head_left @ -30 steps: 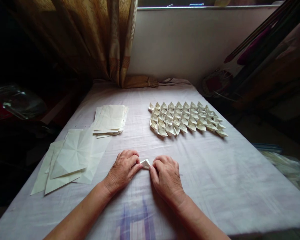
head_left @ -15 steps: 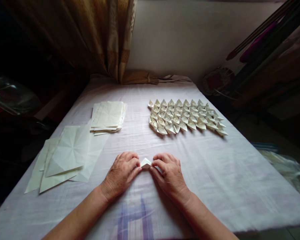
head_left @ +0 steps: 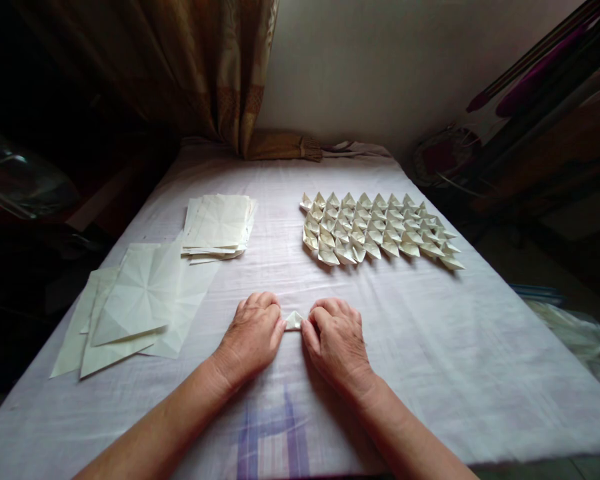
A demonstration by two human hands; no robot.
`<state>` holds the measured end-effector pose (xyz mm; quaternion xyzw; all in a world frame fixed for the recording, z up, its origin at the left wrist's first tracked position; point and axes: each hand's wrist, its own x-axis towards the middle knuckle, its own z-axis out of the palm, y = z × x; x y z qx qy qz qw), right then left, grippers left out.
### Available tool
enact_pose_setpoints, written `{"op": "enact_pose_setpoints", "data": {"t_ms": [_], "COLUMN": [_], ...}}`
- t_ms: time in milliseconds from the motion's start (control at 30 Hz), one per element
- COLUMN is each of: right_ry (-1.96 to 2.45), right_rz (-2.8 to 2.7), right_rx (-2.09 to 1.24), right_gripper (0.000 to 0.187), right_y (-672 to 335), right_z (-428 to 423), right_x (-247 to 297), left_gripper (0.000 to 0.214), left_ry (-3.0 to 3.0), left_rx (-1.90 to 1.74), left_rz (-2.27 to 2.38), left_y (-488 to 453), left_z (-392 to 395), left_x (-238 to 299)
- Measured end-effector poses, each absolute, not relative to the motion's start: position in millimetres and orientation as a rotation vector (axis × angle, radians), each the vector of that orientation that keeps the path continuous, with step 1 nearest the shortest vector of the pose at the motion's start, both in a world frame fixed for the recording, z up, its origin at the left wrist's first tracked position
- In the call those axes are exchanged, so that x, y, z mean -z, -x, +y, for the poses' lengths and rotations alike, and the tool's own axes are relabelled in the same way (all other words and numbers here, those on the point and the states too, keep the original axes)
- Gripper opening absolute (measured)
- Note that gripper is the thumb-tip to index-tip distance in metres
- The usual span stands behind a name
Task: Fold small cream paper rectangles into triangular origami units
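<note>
A small folded paper boat (head_left: 294, 321) is held between my two hands just above or on the cloth; its pointed middle shows and both ends are covered by fingers. My left hand (head_left: 255, 330) pinches its left end between thumb and fingers. At the right end, my right hand (head_left: 337, 337) grips it the same way, with the thumb on the near side. Beyond my right hand stand rows of similar small folded paper boats (head_left: 375, 230), set close together.
A neat stack of creased paper squares (head_left: 217, 223) lies at the left back. Nearer, several creased sheets (head_left: 135, 300) overlap loosely. A pale cloth (head_left: 430, 373) covers the table. A brown curtain (head_left: 230, 80) hangs down to the table's far edge.
My fingers have curled further around the paper boat's ends, and its front face looks changed in shape. The whole view has shifted slightly; stacks and boat rows stay in place.
</note>
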<state>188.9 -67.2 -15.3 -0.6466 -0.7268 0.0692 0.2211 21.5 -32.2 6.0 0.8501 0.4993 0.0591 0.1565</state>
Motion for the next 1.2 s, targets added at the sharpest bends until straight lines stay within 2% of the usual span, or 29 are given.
{"op": "enact_pose_setpoints", "data": {"t_ms": [400, 500, 600, 733, 900, 1067, 1200], "right_ry": [1.849, 1.844, 1.819, 1.794, 1.84, 1.853, 1.851], "right_rz": [-2.002, -2.0, -1.993, -1.982, -1.992, -1.993, -1.994], "right_rx": [-0.152, -0.148, -0.15, -0.117, -0.106, -0.077, -0.075], "right_gripper": [0.013, 0.013, 0.013, 0.014, 0.013, 0.015, 0.014], "right_y": [-185, -185, -185, -186, -184, -183, -183], "right_z": [-68, -68, -68, -69, -68, -68, -68], "right_x": [17, 17, 18, 19, 17, 17, 17], "left_gripper": [0.018, 0.02, 0.011, 0.01, 0.011, 0.019, 0.018], "left_ry": [-2.42, -2.395, -2.327, -2.307, -2.311, -2.334, -2.328], "left_rx": [0.045, -0.126, -0.363, -0.427, -0.328, -0.068, -0.062], "left_rz": [1.505, 1.396, 1.231, 1.275, 1.374, 1.515, 1.515], "left_y": [-32, -21, -7, -3, -16, -23, -20], "left_z": [-21, -23, -26, -31, -30, -18, -18], "left_x": [-16, -12, -6, -3, -11, -17, -20]}}
